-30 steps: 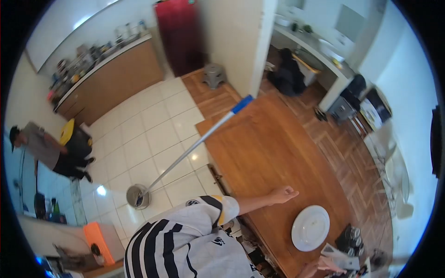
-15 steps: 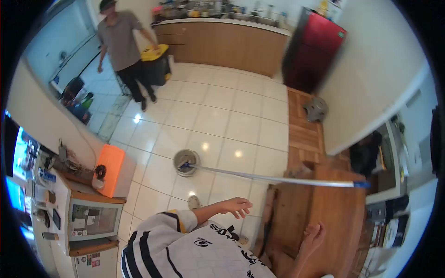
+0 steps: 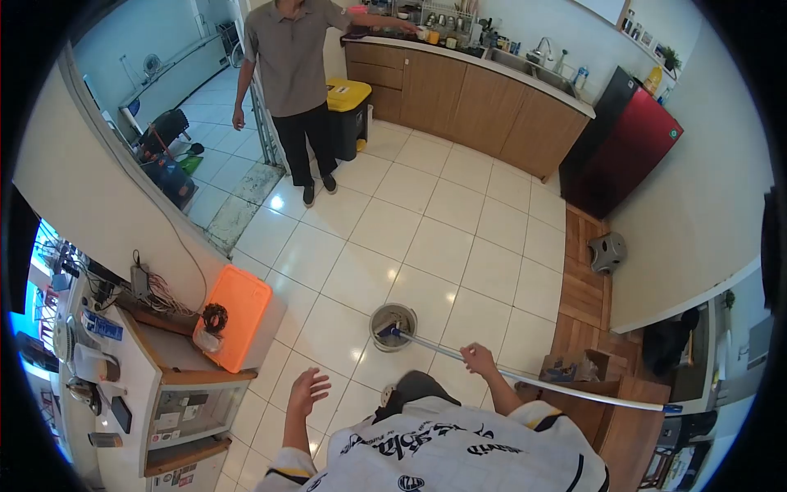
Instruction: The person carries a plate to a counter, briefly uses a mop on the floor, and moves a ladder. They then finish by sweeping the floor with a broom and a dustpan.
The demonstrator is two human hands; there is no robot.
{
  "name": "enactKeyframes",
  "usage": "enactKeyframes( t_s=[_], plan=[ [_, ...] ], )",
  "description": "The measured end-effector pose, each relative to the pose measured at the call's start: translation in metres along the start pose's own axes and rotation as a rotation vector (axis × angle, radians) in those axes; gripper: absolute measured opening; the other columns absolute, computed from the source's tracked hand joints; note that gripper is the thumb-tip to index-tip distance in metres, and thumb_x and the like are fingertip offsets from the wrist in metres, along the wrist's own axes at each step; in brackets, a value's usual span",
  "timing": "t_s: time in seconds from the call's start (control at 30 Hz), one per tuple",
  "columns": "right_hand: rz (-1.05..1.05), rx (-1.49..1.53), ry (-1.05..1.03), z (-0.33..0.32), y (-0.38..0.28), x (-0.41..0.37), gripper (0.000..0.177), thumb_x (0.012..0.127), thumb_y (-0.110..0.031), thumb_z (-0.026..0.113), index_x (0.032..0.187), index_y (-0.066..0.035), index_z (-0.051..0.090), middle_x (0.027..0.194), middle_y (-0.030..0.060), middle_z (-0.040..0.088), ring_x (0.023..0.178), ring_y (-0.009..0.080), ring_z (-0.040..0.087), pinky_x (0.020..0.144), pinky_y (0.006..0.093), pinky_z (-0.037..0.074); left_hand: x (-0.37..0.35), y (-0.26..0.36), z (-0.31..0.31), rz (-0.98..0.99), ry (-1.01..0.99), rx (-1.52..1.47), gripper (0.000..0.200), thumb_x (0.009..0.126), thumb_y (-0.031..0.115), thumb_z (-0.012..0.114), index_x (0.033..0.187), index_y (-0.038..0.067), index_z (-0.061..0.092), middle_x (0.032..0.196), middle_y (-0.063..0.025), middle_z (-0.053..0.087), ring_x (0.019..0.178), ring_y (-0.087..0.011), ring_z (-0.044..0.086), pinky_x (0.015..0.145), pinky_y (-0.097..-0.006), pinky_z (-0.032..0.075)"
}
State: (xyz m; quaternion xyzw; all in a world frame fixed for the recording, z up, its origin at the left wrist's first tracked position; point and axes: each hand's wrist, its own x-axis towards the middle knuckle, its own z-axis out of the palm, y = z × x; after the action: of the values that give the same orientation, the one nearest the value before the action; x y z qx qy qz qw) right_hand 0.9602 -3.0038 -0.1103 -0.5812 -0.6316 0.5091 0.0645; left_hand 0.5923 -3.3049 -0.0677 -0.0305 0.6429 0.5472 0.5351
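A grey bucket point(image 3: 375, 313) stands on the tiled floor in front of me. Inside it sits the blue head of a mop or similar long-handled tool point(image 3: 396, 331). Its pale handle point(image 3: 566, 389) slants to the right, and the blue-tipped end lies over the wooden table point(image 3: 627, 426). My right hand point(image 3: 479, 362) overlaps the handle a little way up from the bucket, its fingers loosely bent and apart. To the left of the bucket, my left hand point(image 3: 307, 392) hovers with fingers spread and nothing in it.
A person point(image 3: 295, 74) stands by a black bin with a yellow lid point(image 3: 348, 95), one arm over the counter. At the left, an orange lid point(image 3: 246, 316) tops a box beside a cabinet point(image 3: 176, 418). A red fridge point(image 3: 627, 139) and grey stool point(image 3: 607, 252) line the right.
My view has swung, bringing the bucket nearer the middle. My right hand has gone from above the wooden table to the handle; my left hand has moved left. The other person's arm has risen over the counter.
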Motion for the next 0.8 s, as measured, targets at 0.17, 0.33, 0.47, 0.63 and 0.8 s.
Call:
enactKeyframes(
  t_s=[0.17,0.33,0.47,0.63,0.8],
  plan=[
    [0.504,0.106,-0.17,0.021,0.108,0.073,0.04,0.083,-0.033,0.059,0.082,0.007,0.053,0.064,0.0145,0.057,0.051,0.0207,0.058,0.04,0.032,0.046,0.028,-0.018,-0.037,-0.091,0.131,-0.257,0.053,0.089,0.044,0.047,0.122,0.002,0.042,0.11,-0.0188,0.057,0.094,-0.0286,0.059,0.077,-0.0387,0.049],
    [0.632,-0.025,-0.083,0.022,0.107,0.13,0.035,0.083,-0.027,0.057,0.085,0.008,0.053,0.076,0.0211,0.059,0.059,0.0285,0.062,0.046,0.0399,0.052,0.072,0.015,-0.061,-0.125,0.228,-0.329,0.051,0.09,0.041,0.048,0.122,0.002,0.041,0.108,-0.02,0.057,0.094,-0.0295,0.059,0.076,-0.0381,0.049],
    [0.608,0.197,0.062,0.075,0.019,0.237,0.023,0.079,-0.019,0.053,0.073,0.004,0.053,0.06,0.0172,0.057,0.047,0.0252,0.057,0.039,0.0384,0.048,0.133,0.09,-0.095,-0.201,0.277,-0.321,0.046,0.089,0.037,0.05,0.118,0.002,0.041,0.107,-0.0217,0.056,0.092,-0.0303,0.059,0.077,-0.0389,0.051],
    [0.47,0.524,-0.07,0.174,-0.152,0.373,0.029,0.083,-0.023,0.054,0.097,0.002,0.048,0.074,0.0158,0.057,0.054,0.0224,0.056,0.045,0.0363,0.05,0.19,0.17,-0.16,-0.248,0.309,0.148,0.036,0.087,0.029,0.054,0.113,0.006,0.048,0.099,-0.0151,0.058,0.085,-0.0277,0.061,0.068,-0.0407,0.054],
    [0.255,0.331,-0.419,0.27,-0.344,0.446,0.031,0.084,-0.028,0.056,0.101,-0.003,0.049,0.077,0.0136,0.058,0.054,0.0182,0.057,0.046,0.0316,0.05,0.2,0.209,-0.212,-0.061,0.669,-0.187,0.044,0.088,0.037,0.052,0.115,0.003,0.047,0.098,-0.0165,0.058,0.08,-0.0277,0.061,0.065,-0.0401,0.054]
  ],
)
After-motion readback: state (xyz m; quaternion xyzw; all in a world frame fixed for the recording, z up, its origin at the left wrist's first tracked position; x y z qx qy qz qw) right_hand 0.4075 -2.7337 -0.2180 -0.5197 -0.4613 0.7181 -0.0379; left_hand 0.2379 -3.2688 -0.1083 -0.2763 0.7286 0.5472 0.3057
